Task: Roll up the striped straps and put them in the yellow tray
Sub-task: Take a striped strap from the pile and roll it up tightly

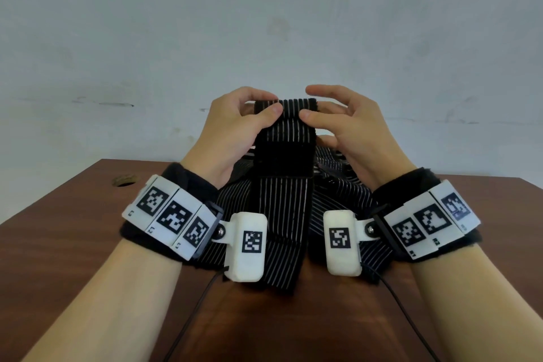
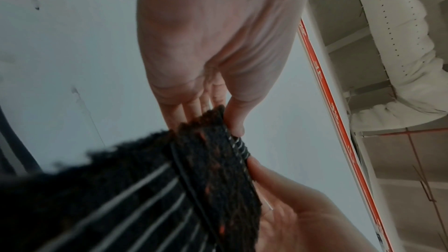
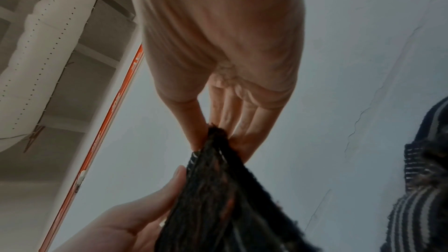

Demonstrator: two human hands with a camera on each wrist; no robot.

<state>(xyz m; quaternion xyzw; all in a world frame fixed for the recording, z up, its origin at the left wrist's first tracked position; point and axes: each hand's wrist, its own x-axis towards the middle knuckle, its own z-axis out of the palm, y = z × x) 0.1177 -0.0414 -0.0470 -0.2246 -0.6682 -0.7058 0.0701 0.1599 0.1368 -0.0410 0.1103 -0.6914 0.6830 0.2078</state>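
A black strap with thin white stripes [image 1: 286,126] is held up above the brown table [image 1: 73,229], its top end folded over. My left hand [image 1: 244,117] pinches the left side of that fold between thumb and fingers. My right hand [image 1: 338,117] pinches the right side with its thumb in front. The strap's long tail [image 1: 279,229] hangs down to the table between my wrists. In the left wrist view the strap [image 2: 213,160] sits between my left hand's fingertips [image 2: 230,122]. In the right wrist view the strap [image 3: 218,189] is pinched by my right hand [image 3: 218,133]. No yellow tray is in view.
A heap of more striped straps [image 1: 338,182] lies on the table under and behind my hands. A small hole [image 1: 125,179] marks the table near its far left edge. A pale wall [image 1: 264,23] stands right behind the table.
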